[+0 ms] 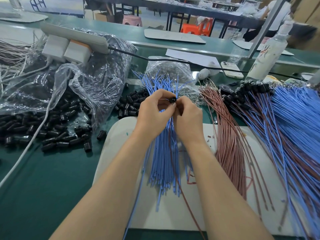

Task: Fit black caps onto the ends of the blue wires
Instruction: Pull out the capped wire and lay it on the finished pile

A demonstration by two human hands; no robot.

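Fingers [164, 93] of the left hand [153, 110] and right hand [187, 112] pinch one small black plastic cap [173, 99] together, above the bundle of thin blue wires [164, 153]; loose black caps [52, 130] lie left of the fingers on the green bench [52, 179].

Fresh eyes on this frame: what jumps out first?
Dead centre, the left hand and right hand pinch one black cap together above a fanned bundle of blue wires lying on a white board. To the left, a heap of loose black caps spills from a clear plastic bag. To the right lie pinkish-brown wires and a big sheaf of capped blue wires.
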